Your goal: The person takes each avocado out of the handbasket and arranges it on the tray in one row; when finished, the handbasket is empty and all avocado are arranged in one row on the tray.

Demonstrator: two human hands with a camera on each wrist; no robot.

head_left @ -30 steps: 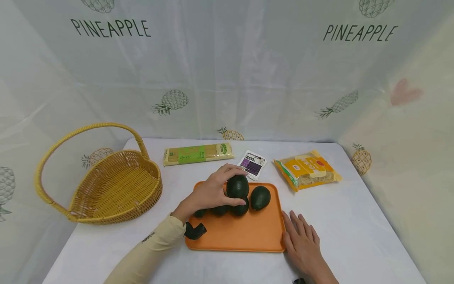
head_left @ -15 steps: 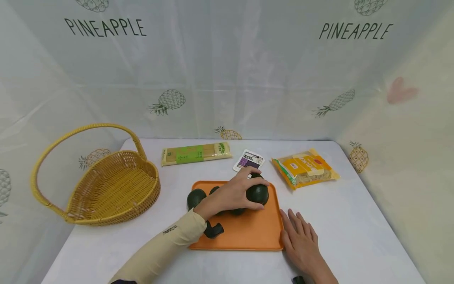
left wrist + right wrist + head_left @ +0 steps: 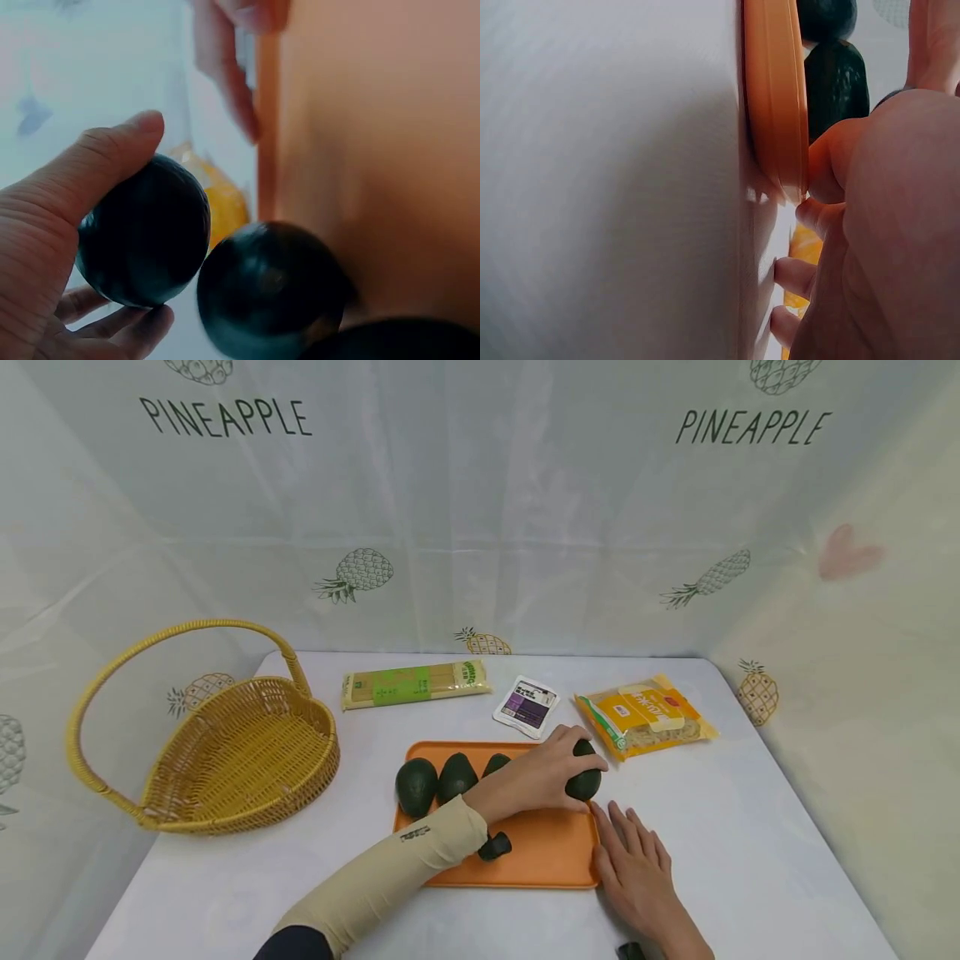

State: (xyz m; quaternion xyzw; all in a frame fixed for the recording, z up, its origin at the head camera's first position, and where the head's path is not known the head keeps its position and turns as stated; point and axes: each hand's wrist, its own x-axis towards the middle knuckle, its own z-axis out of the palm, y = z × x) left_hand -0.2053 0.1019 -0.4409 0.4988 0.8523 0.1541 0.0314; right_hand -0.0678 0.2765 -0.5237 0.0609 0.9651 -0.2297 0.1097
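My left hand [image 3: 543, 777] grips a dark green avocado [image 3: 583, 781] over the right end of the orange tray [image 3: 540, 860]. In the left wrist view, thumb and fingers curl round that avocado [image 3: 142, 232], close beside another avocado [image 3: 270, 289]. More avocados show on the tray's left part, one at the far left [image 3: 416, 787], one beside it [image 3: 456, 777] and one partly hidden by my hand [image 3: 495, 764]. My right hand [image 3: 637, 877] lies at the tray's right edge with fingers extended, the thumb side touching the rim [image 3: 776, 97].
A wicker basket [image 3: 322, 768] with a tall handle stands at the left. Along the back lie a long noodle pack [image 3: 412, 685], a small white-and-purple packet [image 3: 527, 706] and a yellow bag [image 3: 645, 718]. A patterned curtain hangs behind the white table [image 3: 750, 860].
My left hand has carried an avocado rightward to the tray's right end, uncovering avocados on the left. My right hand has stayed at the tray's edge.
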